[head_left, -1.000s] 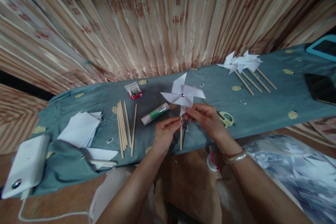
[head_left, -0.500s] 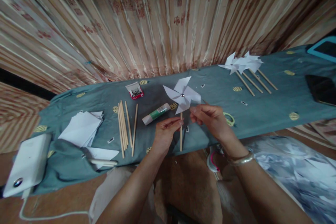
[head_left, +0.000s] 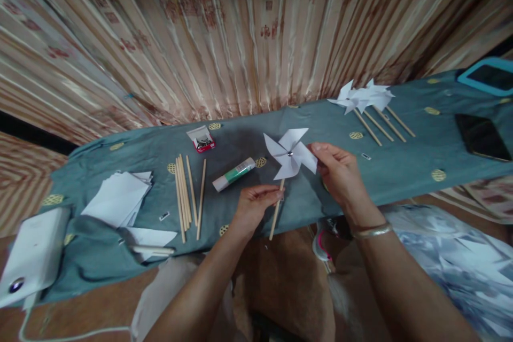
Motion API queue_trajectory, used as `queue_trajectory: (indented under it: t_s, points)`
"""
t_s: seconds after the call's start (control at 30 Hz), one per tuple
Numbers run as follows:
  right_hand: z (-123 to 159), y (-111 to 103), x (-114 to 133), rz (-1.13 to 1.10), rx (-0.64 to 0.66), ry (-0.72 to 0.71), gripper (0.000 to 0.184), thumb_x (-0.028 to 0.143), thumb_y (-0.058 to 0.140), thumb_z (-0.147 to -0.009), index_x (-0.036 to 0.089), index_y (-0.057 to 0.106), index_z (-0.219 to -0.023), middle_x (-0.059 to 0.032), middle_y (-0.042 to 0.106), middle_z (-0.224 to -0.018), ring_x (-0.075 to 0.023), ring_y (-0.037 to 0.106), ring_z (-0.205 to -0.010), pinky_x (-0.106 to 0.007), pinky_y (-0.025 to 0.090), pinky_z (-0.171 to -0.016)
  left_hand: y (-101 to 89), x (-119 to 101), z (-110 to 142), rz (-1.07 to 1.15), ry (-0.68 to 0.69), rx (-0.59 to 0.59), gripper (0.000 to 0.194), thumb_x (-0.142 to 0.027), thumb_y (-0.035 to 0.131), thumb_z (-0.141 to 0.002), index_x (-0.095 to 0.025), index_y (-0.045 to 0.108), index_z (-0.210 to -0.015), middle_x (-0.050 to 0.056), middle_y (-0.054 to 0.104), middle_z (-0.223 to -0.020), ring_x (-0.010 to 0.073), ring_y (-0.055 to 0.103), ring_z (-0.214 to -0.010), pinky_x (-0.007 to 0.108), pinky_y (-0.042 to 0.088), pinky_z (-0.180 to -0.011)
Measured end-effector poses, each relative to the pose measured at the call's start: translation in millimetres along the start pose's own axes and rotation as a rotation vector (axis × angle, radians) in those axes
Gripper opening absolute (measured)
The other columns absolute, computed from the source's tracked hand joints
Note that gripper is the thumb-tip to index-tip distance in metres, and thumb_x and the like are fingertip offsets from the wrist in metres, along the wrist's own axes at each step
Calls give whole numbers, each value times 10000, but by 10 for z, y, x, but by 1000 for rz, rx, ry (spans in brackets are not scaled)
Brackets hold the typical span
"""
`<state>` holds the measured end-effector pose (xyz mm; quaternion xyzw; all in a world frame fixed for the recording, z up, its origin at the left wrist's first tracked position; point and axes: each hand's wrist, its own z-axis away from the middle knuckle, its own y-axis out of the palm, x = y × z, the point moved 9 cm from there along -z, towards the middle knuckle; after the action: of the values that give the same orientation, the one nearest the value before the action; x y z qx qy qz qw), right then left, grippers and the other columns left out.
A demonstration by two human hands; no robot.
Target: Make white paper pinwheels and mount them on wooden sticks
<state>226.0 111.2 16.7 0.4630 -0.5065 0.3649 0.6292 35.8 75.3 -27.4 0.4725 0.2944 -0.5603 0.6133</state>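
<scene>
the right hand (head_left: pixel 342 173) has reached the paper pinwheel (head_left: pixel 296 159), fingertips nearly closed at a blade, hold unclear; the left hand (head_left: pixel 250 209) pinches its wooden stick (head_left: pixel 276 220) over the cloth (head_left: pixel 396 176), likely steadying it.

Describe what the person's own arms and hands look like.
Both hands, left and right, are bare, without gloves. The forearms show no sleeves. A shiny, silvery bangle circles the right wrist; the left wrist shows nothing worn.
</scene>
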Motion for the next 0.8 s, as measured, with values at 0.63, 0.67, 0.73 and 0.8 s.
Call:
queue_trajectory:
  t_s: [0.63, 0.67, 0.73, 0.8]
  points:
    - [87, 155, -87, -77, 31, 134, 261, 377, 887, -489, 217, 727, -620, 14, 692, -640, -113, 571, -562, -253, 495, -554, -63, -3, -18, 22, 26, -60, 206, -311, 830, -531, -186, 784, -689, 41, 738, -703, 137, 597, -635, 240, 477, -637]
    - [92, 159, -85, -66, 31, 131, 266, 384, 888, -487, 217, 726, -617, 12, 693, -638, -115, 569, -554, -256, 491, -542, -64, -6, -17, 21, 30, -61, 210, -315, 832, -531, -186, 784, -689, 41, 736, -702, 138, 596, -634, 244, 478, -637]
    - [100, 170, -84, -39, 40, 129, 272, 393, 886, -491, 214, 726, -619, 12, 685, -611, -109, 553, -520, -252, 473, -511, -63, -15, -16, 21, 38, -61, 223, -325, 838, -529, -182, 783, -690, 42, 732, -696, 138, 593, -629, 248, 477, -638]
    - [109, 184, -86, -19, 53, 131, 272, 395, 881, -503, 208, 728, -627, 15, 670, -576, -99, 537, -486, -245, 458, -488, -66, -18, -16, 28, 40, -62, 236, -332, 845, -525, -176, 780, -690, 39, 725, -684, 135, 590, -622, 250, 478, -645]
